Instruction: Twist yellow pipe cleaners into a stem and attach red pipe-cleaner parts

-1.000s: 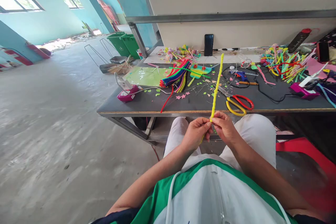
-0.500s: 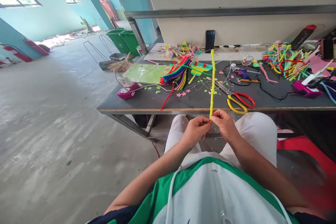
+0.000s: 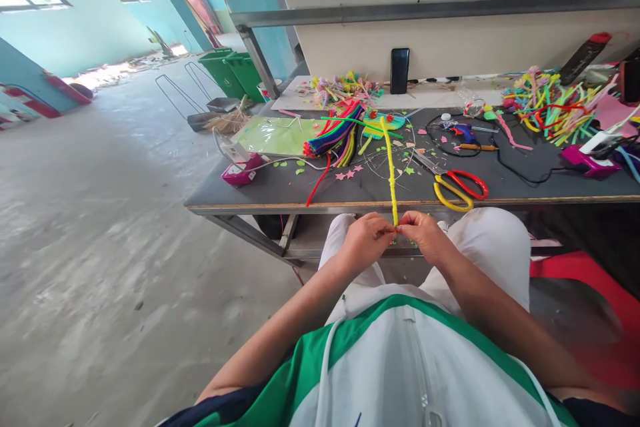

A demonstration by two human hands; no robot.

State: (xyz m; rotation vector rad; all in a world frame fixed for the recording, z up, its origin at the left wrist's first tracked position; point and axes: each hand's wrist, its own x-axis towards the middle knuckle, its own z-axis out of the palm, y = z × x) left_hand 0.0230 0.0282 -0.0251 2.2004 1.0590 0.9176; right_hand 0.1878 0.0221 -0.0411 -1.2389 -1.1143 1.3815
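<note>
A fuzzy yellow stem [image 3: 391,170] stands up from between my fingertips, its top leaning slightly left over the table. My left hand [image 3: 367,239] pinches its lower end from the left. From the right, my right hand [image 3: 423,233] pinches the same end, the fingertips of both hands nearly touching. Both hands are above my lap, just in front of the table's edge. Beyond them lie scissors [image 3: 457,188] with one red and one yellow handle, a bundle of colourful fuzzy stems [image 3: 340,133] and a loose red stem [image 3: 319,180].
On the dark table [image 3: 270,195] are a green sheet [image 3: 277,137], a blue glue gun [image 3: 463,133] with a cord, a pile of colourful stems [image 3: 550,110] and magenta blocks [image 3: 245,170]. A phone [image 3: 399,71] leans upright at the back. Green bins [image 3: 235,73] stand on the floor at left.
The yellow stem has tilted to the left at its top and moved slightly left with my hands. Both hands still pinch its lower end. The view has shifted a little.
</note>
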